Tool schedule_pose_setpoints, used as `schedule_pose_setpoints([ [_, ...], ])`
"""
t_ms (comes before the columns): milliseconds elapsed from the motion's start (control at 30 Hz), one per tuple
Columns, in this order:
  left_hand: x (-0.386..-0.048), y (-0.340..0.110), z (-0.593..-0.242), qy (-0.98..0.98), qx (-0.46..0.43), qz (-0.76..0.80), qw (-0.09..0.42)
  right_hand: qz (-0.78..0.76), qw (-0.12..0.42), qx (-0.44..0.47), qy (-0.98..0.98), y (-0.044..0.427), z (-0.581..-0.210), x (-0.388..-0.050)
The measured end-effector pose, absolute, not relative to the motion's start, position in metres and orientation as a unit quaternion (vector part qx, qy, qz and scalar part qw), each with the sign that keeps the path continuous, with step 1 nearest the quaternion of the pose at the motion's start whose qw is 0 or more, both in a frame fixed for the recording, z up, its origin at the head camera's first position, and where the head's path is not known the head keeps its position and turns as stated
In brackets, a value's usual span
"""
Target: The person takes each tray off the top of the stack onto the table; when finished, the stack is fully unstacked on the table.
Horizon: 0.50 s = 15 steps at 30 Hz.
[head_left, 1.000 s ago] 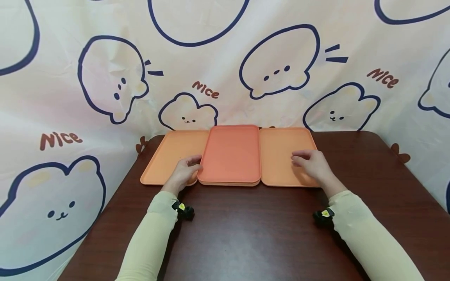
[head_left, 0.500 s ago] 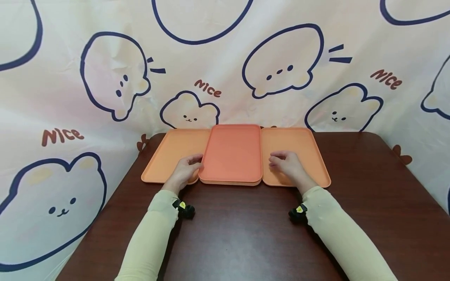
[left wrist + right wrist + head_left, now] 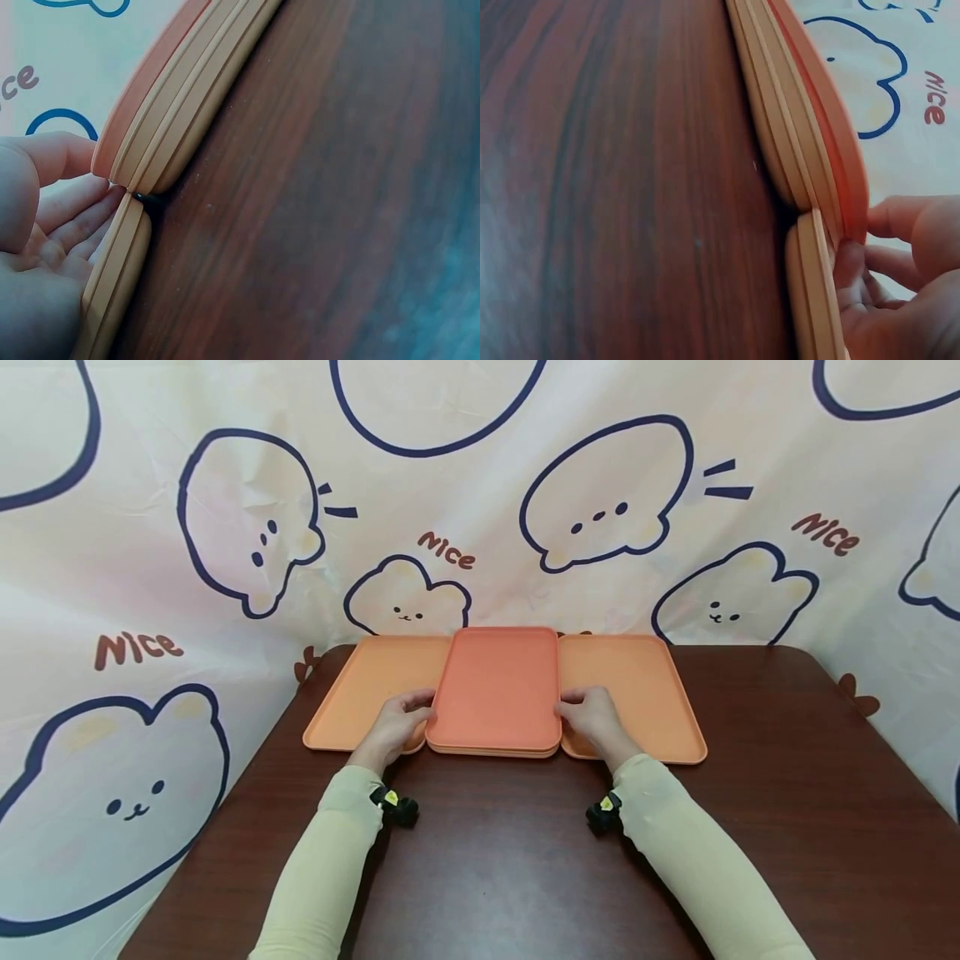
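Both hands reach in from the near side in the head view, the left hand (image 3: pixel 393 727) at the left edge of the coral tray (image 3: pixel 497 689) and the right hand (image 3: pixel 595 718) at its right edge, each pinching the rim. Most of the fingers are hard to make out from here. The coral tray sits centrally toward the far side of the table (image 3: pixel 480 868), on top of paler trays whose edges show only as a thin band along the near side; between the left orange tray (image 3: pixel 371 689) and the right orange tray (image 3: pixel 641 672), each partly covered by a hand. Pale sleeves (image 3: pixel 322 860) are cut off nearest the viewer. On the cloth (image 3: pixel 495 510) behind, "Nice" reads in brown three times among dark-blue bear outlines, several cropped. All the trays are smooth rectangles with rounded corners; the table is dark, glossy brown.

From the left wrist, one digit meets the coral rim while others fold beneath it, their tips partly hidden. Lettering is cut to "ce". Ridged pale edges lie under the coral one; the wood grain blurs.

From the right wrist, digits pinch the coral rim, one tip tucked underneath. "Nice" stands sideways, and wood grain runs in dark streaks.
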State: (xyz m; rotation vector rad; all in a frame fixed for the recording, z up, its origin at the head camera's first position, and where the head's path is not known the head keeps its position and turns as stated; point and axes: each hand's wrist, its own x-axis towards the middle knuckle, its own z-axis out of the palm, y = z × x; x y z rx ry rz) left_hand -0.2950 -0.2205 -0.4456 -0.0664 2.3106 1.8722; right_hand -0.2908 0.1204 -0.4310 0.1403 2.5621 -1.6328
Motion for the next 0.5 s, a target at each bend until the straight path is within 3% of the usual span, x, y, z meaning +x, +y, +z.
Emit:
schedule_pose_setpoints([
  [500,-0.292,-0.220,-0.444,0.769,-0.005,0.634,0.083,-0.662,0.032,0.100,0.742,0.135,-0.415,-0.285],
])
